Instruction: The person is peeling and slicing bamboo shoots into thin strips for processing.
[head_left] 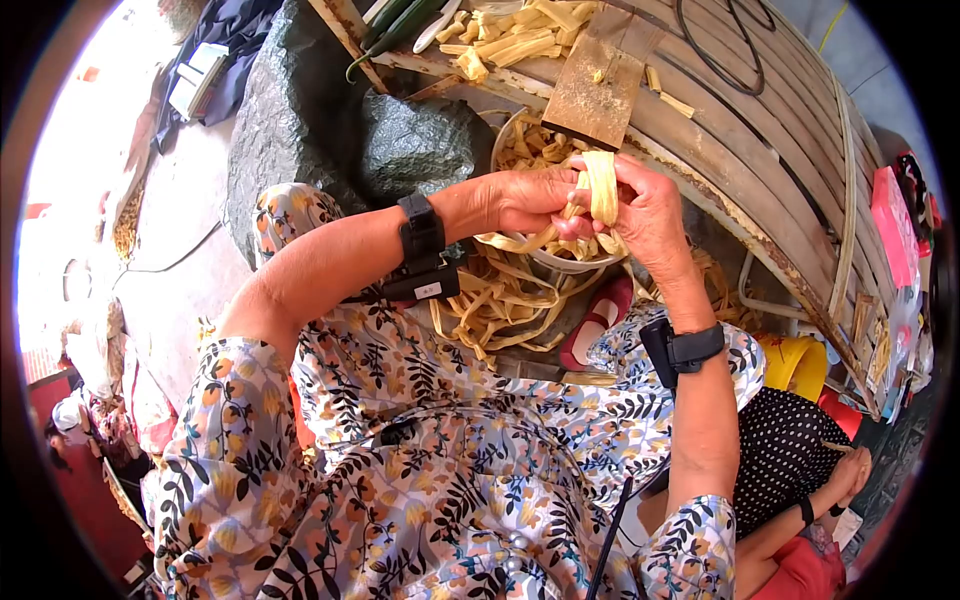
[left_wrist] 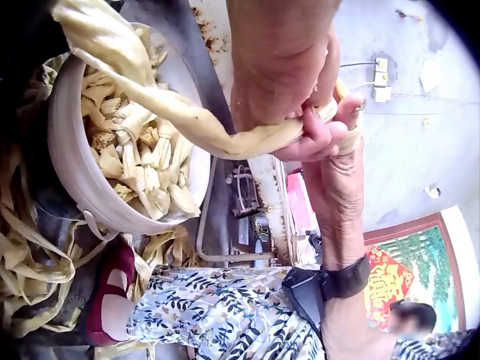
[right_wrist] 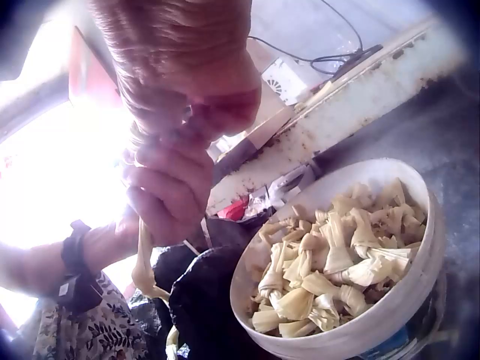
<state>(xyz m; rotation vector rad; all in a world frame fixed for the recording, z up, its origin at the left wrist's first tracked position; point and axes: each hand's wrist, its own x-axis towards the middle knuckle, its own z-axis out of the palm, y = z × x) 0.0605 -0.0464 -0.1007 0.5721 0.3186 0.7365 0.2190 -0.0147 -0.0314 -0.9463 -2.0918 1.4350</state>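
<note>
In the head view, a pale yellow tofu skin strip (head_left: 602,190) is looped around the fingers of my right hand (head_left: 650,205). My left hand (head_left: 535,200) pinches the same strip just beside it, the fingers of both hands meeting. A twisted length of the strip (left_wrist: 176,109) trails from the hands in the left wrist view. Below them stands a white bucket (left_wrist: 67,150), holding many tied tofu skin knots (right_wrist: 330,255). Loose tofu skin strips (head_left: 500,300) lie in a heap beside the bucket.
A slatted bench (head_left: 740,150) with a rusty edge carries a wooden block (head_left: 595,90), short tofu skin pieces (head_left: 520,45) and cucumbers (head_left: 400,25). Dark green plastic sheeting (head_left: 420,140) lies left of the bucket. A yellow bucket (head_left: 795,365) and another person's hand (head_left: 850,475) are at right.
</note>
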